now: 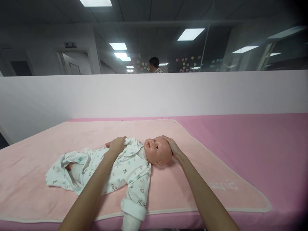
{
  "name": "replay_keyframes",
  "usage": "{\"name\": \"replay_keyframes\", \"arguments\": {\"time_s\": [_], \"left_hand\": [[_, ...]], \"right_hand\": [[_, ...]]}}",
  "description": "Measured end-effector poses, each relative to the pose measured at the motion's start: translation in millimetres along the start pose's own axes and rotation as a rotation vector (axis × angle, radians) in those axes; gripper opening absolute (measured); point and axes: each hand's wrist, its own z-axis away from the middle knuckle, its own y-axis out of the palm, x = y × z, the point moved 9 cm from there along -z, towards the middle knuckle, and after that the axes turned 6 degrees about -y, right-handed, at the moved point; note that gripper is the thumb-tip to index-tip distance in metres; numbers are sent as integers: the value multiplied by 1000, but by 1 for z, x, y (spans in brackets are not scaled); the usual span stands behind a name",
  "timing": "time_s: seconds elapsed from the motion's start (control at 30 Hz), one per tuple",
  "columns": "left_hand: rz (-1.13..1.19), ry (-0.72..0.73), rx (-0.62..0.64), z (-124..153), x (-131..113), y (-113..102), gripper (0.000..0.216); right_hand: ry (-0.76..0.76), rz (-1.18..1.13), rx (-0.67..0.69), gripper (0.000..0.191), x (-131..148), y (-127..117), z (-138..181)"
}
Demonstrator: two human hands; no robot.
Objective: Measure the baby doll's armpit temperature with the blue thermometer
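Note:
A baby doll [120, 170] in a white printed outfit lies on its back, its bald head to the right and its legs to the left. My left hand [117, 145] is closed around the doll's far arm at the sleeve; its fingertips are hidden. Just beyond that hand, the doll's small hand [108, 145] sticks out. Against the crown of the doll's head [161, 150] rests my right hand [172, 147], its fingers stretched along the far side. The doll's near sleeve [136, 205] has a folded cuff and hangs at the front edge.
Under the doll is a peach mat [183, 192] with a pale border, spread over a pink padded surface [264, 154]. A white low wall [154, 94] runs along the back. Above it, glass shows a person [155, 65] and several ceiling lights.

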Motion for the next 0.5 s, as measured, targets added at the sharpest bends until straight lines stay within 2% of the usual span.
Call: {"name": "replay_keyframes", "arguments": {"time_s": [0.13, 0.27, 0.33, 0.43, 0.5], "left_hand": [[17, -6, 4, 2, 1, -1, 27], [23, -8, 13, 2, 1, -1, 26], [24, -7, 14, 3, 1, -2, 25], [18, -8, 13, 2, 2, -2, 23], [10, -7, 13, 2, 2, -2, 24]], "right_hand": [[209, -189, 0, 46, -30, 2, 11], [224, -199, 5, 47, -31, 5, 11], [135, -187, -51, 46, -20, -1, 6], [-118, -159, -178, 43, 8, -17, 0], [-246, -99, -157, 41, 22, -16, 0]]}}
